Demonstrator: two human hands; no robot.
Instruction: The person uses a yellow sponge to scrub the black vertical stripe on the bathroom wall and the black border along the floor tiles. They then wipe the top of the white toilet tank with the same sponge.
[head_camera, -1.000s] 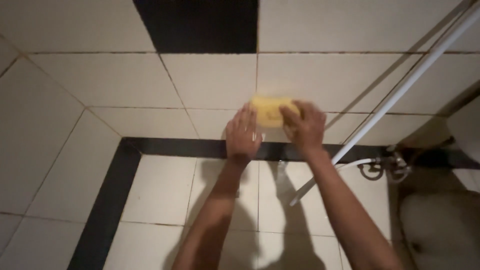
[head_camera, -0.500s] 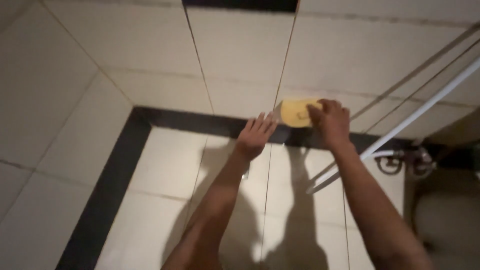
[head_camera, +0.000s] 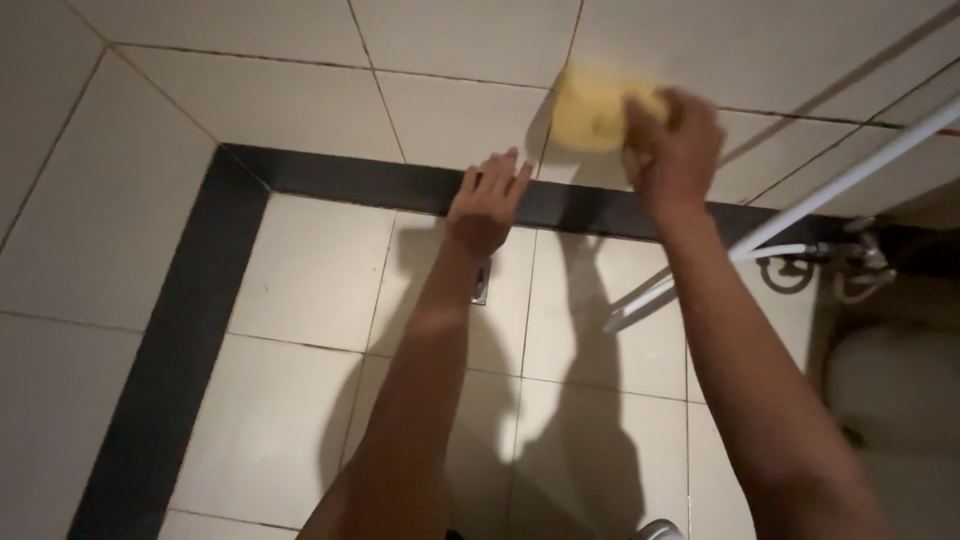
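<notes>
the right hand (head_camera: 672, 150) is closing around a yellow sponge (head_camera: 592, 112) and pressing it against the cream wall tile (head_camera: 450, 115), just above the black tile band (head_camera: 350, 180) running along the wall's bottom edge. the left hand (head_camera: 485, 205) is lying flat with fingers spread, holding nothing, its fingertips resting on that black band just beside the sponge. a white pipe (head_camera: 830, 190) is slanting across toward the right edge, above the metal valves (head_camera: 830, 265) near the floor (head_camera: 300, 330).
</notes>
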